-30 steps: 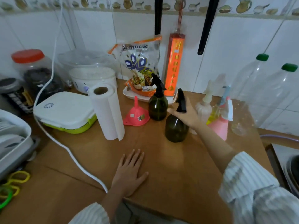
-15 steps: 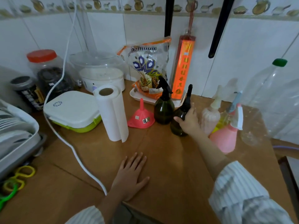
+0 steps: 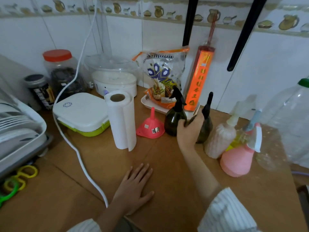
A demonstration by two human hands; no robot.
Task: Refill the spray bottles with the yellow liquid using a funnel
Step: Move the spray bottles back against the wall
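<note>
Two hands over brown countertop (image 3: 167, 190), white tiled wall (image 3: 275, 72) behind

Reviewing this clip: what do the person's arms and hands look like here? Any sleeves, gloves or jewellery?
Both hands are bare: no gloves, rings or watch show on the left hand or the right hand. Each arm wears a light sleeve with fine stripes, pushed back so the forearms are uncovered; the right sleeve fills the lower right corner, and only the edge of the left sleeve shows.

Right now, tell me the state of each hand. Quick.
Left hand: open, resting flat on the table, holding nothing.
Right hand: fingers curled round the dark spray bottle, gripping it.
</note>
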